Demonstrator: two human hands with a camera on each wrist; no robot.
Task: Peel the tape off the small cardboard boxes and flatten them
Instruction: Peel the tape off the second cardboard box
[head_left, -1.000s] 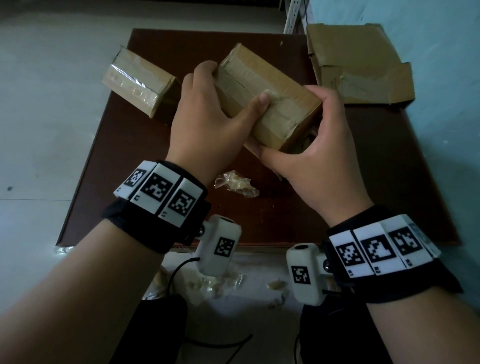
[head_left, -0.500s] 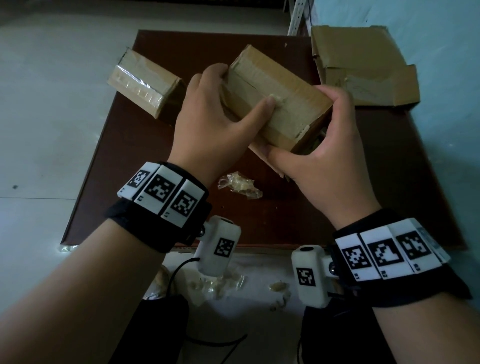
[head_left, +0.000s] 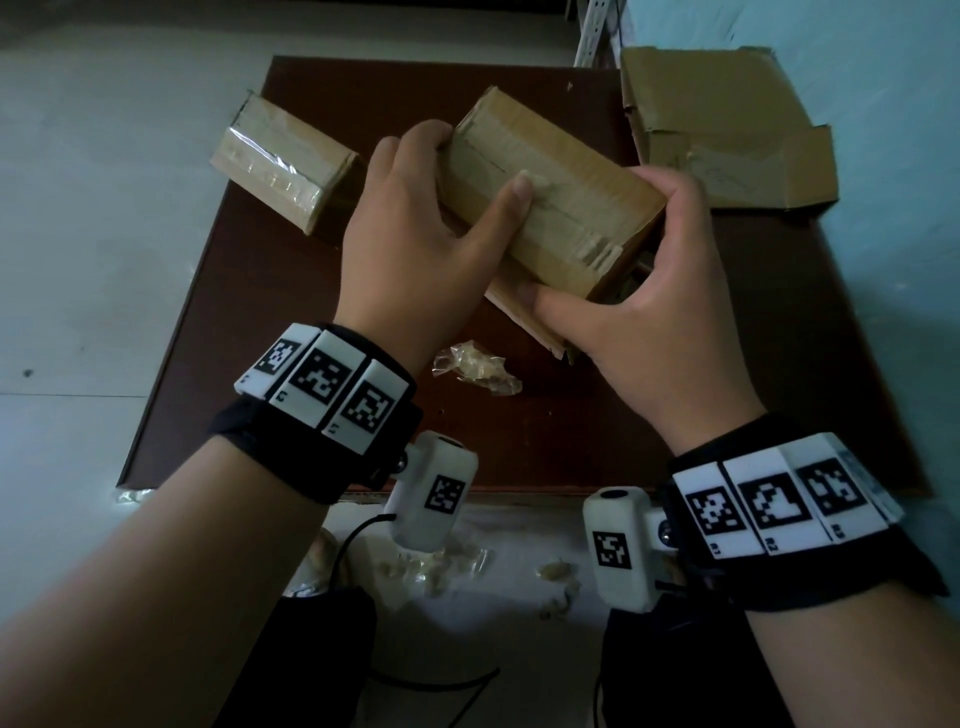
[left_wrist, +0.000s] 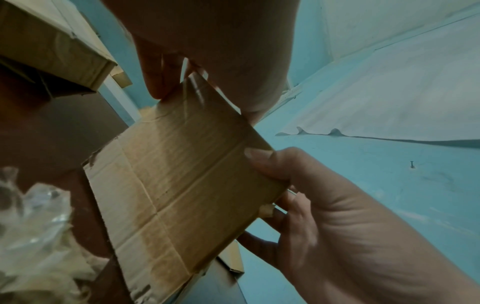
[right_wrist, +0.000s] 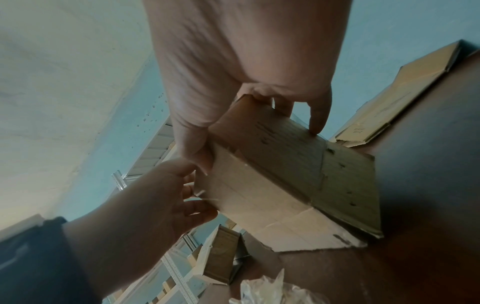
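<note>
My left hand grips the far-left end of the brown rectangular cardboard box, thumb pressed on its top seam; my right hand clamps the near-right end, where a flap hangs open. The box is held just above the dark brown table. A crumpled wad of clear peeled tape lies near me on the table. To the left, a second small box wrapped in clear tape waits untouched; far right, an opened cardboard box lies partly collapsed. I judge the job roughly midway.
</note>
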